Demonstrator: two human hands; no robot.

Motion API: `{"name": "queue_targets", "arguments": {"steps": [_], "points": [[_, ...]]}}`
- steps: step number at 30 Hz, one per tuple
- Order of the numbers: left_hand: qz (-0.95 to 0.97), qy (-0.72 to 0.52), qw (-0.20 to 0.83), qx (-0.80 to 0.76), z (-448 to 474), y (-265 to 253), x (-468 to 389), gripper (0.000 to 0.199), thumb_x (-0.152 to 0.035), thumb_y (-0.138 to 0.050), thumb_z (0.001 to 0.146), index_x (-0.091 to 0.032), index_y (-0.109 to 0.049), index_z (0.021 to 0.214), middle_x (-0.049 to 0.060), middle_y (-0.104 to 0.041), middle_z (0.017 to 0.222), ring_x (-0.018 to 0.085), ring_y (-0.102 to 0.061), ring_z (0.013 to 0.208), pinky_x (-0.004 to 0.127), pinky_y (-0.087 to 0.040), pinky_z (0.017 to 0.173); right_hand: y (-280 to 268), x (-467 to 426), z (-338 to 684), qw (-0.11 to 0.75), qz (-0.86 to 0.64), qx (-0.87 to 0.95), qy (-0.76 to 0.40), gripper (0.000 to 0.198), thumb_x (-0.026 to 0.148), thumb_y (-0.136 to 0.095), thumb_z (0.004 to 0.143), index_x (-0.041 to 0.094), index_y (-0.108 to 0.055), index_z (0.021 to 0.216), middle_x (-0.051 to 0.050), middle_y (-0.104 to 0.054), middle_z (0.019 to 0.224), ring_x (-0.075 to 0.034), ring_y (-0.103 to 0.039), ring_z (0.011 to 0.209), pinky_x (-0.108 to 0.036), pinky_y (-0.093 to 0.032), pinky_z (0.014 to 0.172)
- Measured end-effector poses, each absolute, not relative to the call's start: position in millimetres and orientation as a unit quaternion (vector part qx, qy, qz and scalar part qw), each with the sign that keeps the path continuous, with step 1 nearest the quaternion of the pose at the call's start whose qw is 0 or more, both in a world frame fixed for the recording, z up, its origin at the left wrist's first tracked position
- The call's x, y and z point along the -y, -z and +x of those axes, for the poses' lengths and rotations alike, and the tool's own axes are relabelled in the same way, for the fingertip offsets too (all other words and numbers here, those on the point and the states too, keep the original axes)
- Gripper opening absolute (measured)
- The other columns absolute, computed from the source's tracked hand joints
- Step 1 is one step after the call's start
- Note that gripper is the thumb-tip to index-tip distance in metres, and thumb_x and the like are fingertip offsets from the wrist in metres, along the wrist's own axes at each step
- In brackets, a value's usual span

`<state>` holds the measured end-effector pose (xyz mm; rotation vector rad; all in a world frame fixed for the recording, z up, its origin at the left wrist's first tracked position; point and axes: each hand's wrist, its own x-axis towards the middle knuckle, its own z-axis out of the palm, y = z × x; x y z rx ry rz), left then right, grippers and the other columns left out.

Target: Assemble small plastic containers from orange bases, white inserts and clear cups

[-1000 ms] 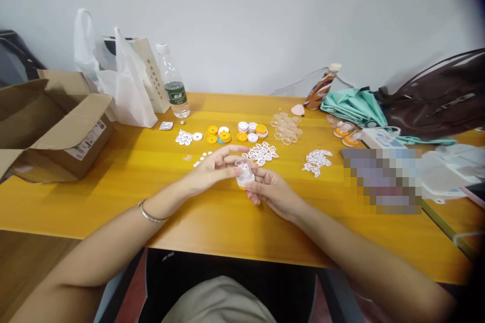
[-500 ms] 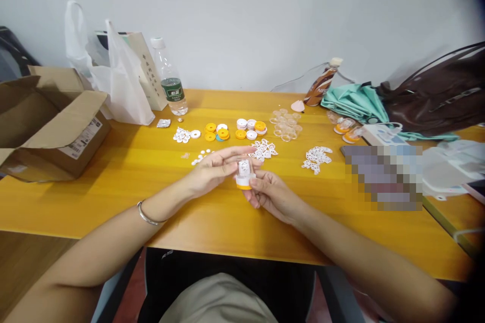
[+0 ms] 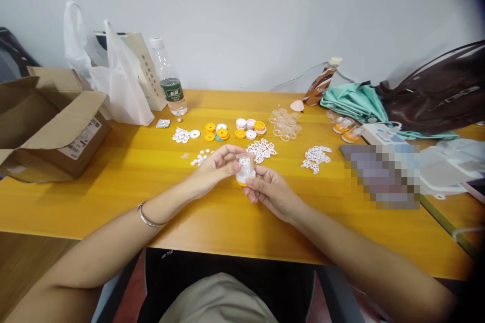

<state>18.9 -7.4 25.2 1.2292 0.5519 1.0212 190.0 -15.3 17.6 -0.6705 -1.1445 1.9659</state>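
Between my hands, over the table's middle, is a small toy with a clear dome cover (image 3: 248, 162), white parts inside and a white-and-orange base (image 3: 242, 180). My left hand (image 3: 220, 169) is closed around the clear cover from the left, thumb in front. My right hand (image 3: 271, 189) grips the base from the right between thumb and fingers. Just beyond lie a heap of white cut-out pieces (image 3: 262, 150) and small white caps (image 3: 200, 157). Orange and white discs (image 3: 222, 133) sit behind them, next to a cluster of clear domes (image 3: 285, 125).
A cardboard box (image 3: 49, 126), a white plastic bag (image 3: 117, 81) and a water bottle (image 3: 172, 88) stand at left. More white cut-outs (image 3: 316, 158) lie right of centre. Domed toys (image 3: 351, 133), a brown drink bottle (image 3: 322, 83), a teal umbrella (image 3: 352, 103) and a brown bag (image 3: 435, 96) are at right.
The clear cover now shows plainly around the white parts. The toy has tilted slightly, and my left fingers have curled in closer around the cover.
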Motion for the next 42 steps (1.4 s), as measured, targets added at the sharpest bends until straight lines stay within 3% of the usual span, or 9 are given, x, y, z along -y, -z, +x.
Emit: {"name": "queue_targets", "arguments": {"steps": [3,8,15,21,25,29,33,37,42], "points": [[0.571,-0.429,0.649,-0.261,19.5,-23.0,6.0,0.03,-0.034,-0.066,0.075,-0.014,-0.061,0.096,0.011,-0.064,0.107,0.016,-0.06,0.087,0.028,-0.044,0.08,-17.3,15.3,189.3,0.373,-0.271,0.455,-0.762,0.021,0.028,-0.074,0.066,0.014,-0.06,0.072,0.004,-0.059,0.056,-0.003,-0.049,0.042,-0.015,-0.037,0.043],[0.55,-0.411,0.681,-0.254,17.2,-26.7,7.8,0.036,-0.039,-0.064,0.076,-0.014,-0.063,0.102,0.012,-0.065,0.106,0.02,-0.061,0.089,0.031,-0.045,0.079,-14.2,15.5,189.8,0.348,-0.24,0.441,-0.792,0.024,0.034,-0.072,0.068,0.014,-0.059,0.066,0.004,-0.059,0.055,-0.003,-0.048,0.041,-0.015,-0.037,0.043],[0.533,-0.407,0.706,-0.229,18.8,-26.1,9.2,0.039,-0.046,-0.053,0.083,-0.017,-0.057,0.109,0.013,-0.057,0.119,0.021,-0.057,0.099,0.034,-0.044,0.084,-16.2,14.6,191.6,0.357,-0.244,0.439,-0.788,0.024,0.034,-0.072,0.069,0.013,-0.06,0.07,0.003,-0.059,0.056,-0.003,-0.048,0.042,-0.014,-0.038,0.043],[0.553,-0.42,0.677,-0.242,19.3,-22.1,8.4,0.027,-0.036,-0.062,0.079,-0.015,-0.057,0.095,0.011,-0.061,0.111,0.014,-0.061,0.077,0.028,-0.045,0.075,-15.2,16.1,190.9,0.345,-0.232,0.442,-0.794,0.025,0.035,-0.071,0.069,0.013,-0.06,0.069,0.003,-0.06,0.056,-0.003,-0.049,0.042,-0.014,-0.038,0.043],[0.551,-0.364,0.724,-0.198,16.0,-27.2,9.7,0.038,-0.043,-0.057,0.081,-0.015,-0.057,0.106,0.016,-0.056,0.119,0.02,-0.062,0.085,0.033,-0.046,0.076,-15.1,18.2,190.5,0.325,-0.222,0.441,-0.807,0.03,0.041,-0.07,0.068,0.014,-0.059,0.068,0.002,-0.06,0.056,-0.004,-0.048,0.042,-0.016,-0.038,0.042],[0.562,-0.384,0.704,-0.202,17.2,-25.4,10.5,0.054,-0.051,-0.065,0.071,-0.021,-0.051,0.114,0.014,-0.049,0.127,0.019,-0.06,0.088,0.033,-0.046,0.078,-16.5,17.4,190.8,0.351,-0.238,0.447,-0.788,0.027,0.037,-0.073,0.067,0.014,-0.059,0.07,0.003,-0.06,0.057,-0.004,-0.049,0.042,-0.016,-0.039,0.043],[0.562,-0.409,0.676,-0.245,18.7,-25.1,10.1,0.04,-0.043,-0.066,0.074,-0.017,-0.056,0.103,0.011,-0.059,0.111,0.016,-0.06,0.082,0.029,-0.045,0.076,-17.1,17.1,190.3,0.352,-0.242,0.452,-0.783,0.025,0.034,-0.073,0.067,0.014,-0.059,0.071,0.003,-0.06,0.057,-0.004,-0.049,0.043,-0.016,-0.039,0.045],[0.551,-0.34,0.738,-0.192,18.7,-28.1,9.8,0.044,-0.044,-0.053,0.083,-0.013,-0.053,0.115,0.013,-0.064,0.095,0.019,-0.063,0.075,0.034,-0.046,0.074,-17.4,18.3,189.4,0.36,-0.244,0.458,-0.775,0.023,0.033,-0.073,0.067,0.014,-0.06,0.071,0.003,-0.059,0.057,-0.004,-0.05,0.043,-0.017,-0.039,0.045],[0.547,-0.404,0.704,-0.202,20.4,-23.8,9.3,0.044,-0.043,-0.063,0.076,-0.02,-0.053,0.113,0.013,-0.057,0.118,0.016,-0.063,0.072,0.032,-0.046,0.071,-18.3,18.1,189.1,0.377,-0.259,0.476,-0.751,0.021,0.03,-0.073,0.068,0.015,-0.061,0.075,0.004,-0.059,0.058,-0.003,-0.05,0.044,-0.016,-0.039,0.047]]}}
